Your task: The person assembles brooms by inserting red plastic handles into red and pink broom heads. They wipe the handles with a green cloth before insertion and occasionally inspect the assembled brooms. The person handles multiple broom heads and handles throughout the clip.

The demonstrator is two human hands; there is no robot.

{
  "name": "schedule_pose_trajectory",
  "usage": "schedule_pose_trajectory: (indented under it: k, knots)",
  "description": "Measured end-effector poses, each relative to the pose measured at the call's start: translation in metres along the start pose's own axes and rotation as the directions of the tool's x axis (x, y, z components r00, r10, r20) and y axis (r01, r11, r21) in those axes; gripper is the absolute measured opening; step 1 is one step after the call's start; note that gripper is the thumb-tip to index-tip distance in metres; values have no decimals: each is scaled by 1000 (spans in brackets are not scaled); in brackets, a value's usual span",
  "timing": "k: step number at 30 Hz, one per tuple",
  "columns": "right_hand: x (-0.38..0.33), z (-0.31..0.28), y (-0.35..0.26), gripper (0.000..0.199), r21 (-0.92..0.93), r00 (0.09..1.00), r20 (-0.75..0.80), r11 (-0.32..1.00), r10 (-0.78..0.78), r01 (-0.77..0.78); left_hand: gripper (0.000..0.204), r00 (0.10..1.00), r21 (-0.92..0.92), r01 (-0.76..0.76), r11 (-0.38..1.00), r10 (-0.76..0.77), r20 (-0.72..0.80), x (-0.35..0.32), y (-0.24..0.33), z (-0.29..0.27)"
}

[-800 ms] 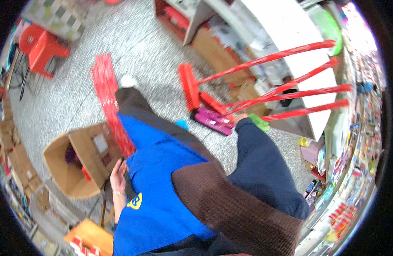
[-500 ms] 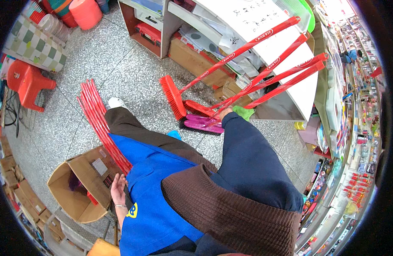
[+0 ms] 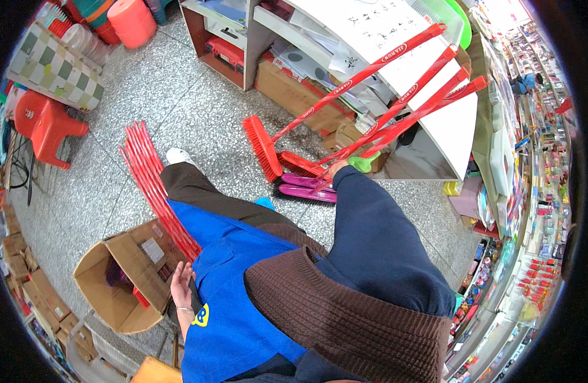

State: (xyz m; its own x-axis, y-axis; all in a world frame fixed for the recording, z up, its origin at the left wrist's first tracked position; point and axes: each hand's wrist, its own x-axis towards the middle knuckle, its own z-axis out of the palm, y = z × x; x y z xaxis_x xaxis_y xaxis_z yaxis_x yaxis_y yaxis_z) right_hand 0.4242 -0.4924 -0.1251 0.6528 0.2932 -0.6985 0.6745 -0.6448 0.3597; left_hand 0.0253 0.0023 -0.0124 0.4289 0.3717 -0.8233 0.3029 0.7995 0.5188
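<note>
Fingers [image 3: 337,168] among smooth red plastic broom handles [image 3: 377,64].

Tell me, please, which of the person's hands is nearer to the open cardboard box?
Left. The left hand hangs right beside the cardboard box, while the right hand reaches among the red brooms.

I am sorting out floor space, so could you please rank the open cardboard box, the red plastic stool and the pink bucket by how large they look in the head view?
1. Open cardboard box, clearly largest, though also nearest the camera.
2. Red plastic stool.
3. Pink bucket, partly cut off at the rim, so this last place is unsure.
</note>
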Motion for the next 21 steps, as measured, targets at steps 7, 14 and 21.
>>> schedule_pose_trajectory:
  k: [7, 14, 21]
  knots:
    - [2, 28, -27, 28, 91, 996, -23, 992, 85, -83, 39, 1000, 31, -1, 1000, 2, -11, -5, 3, 9]
    - [-7, 28, 3, 27, 58, 999, -49, 998, -8, 11, 38, 999, 29, -23, 999, 23, 24, -6, -1, 7]
    - [1, 12, 19, 26, 97, 999, -40, 995, 2, 2, 34, 999, -25, -53, 998, 53, -13, -12, -2, 16]
